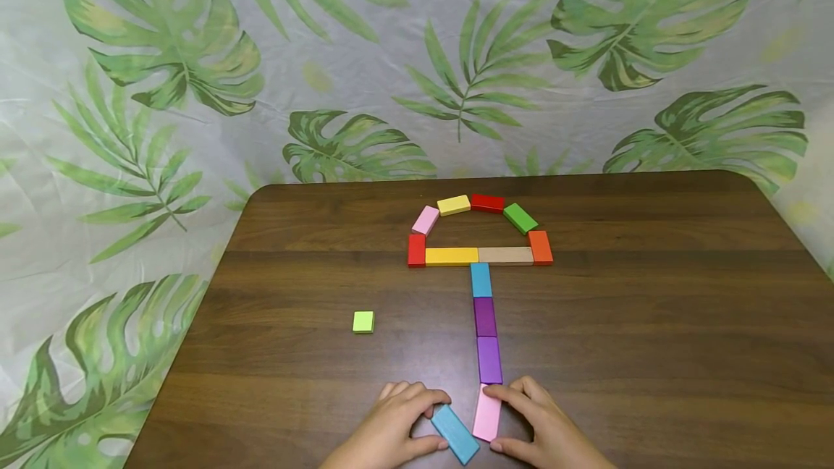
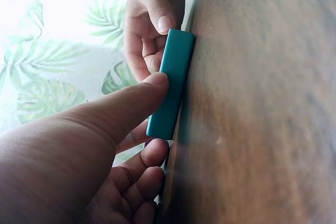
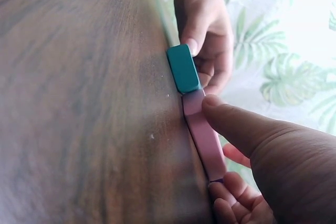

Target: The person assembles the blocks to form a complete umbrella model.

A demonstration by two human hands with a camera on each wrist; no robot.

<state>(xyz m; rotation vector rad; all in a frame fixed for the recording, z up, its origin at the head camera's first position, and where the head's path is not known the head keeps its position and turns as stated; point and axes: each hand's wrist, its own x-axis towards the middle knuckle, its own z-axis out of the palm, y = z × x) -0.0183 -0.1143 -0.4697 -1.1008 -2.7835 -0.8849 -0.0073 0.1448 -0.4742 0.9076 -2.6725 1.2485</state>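
My left hand (image 1: 395,425) pinches a blue wooden block (image 1: 455,434) between thumb and fingers, low over the tabletop. The block lies slanted, its near end close beside a pink block (image 1: 486,413). In the right wrist view the teal-looking blue block (image 3: 184,69) meets the end of the pink block (image 3: 203,135). My right hand (image 1: 538,422) grips that pink block, with a finger at its far end and the thumb at its near corner. Above the pink block run a purple block (image 1: 489,360), a darker purple block (image 1: 485,317) and another blue block (image 1: 481,280) in one line.
A yellow block (image 1: 452,257) and a tan block (image 1: 505,256) form a crossbar over the line. Several coloured blocks, including a green one (image 1: 520,218), arch above it. A lime square block (image 1: 363,322) lies apart on the brown table (image 1: 274,382). Leaf-patterned cloth (image 1: 352,56) hangs behind.
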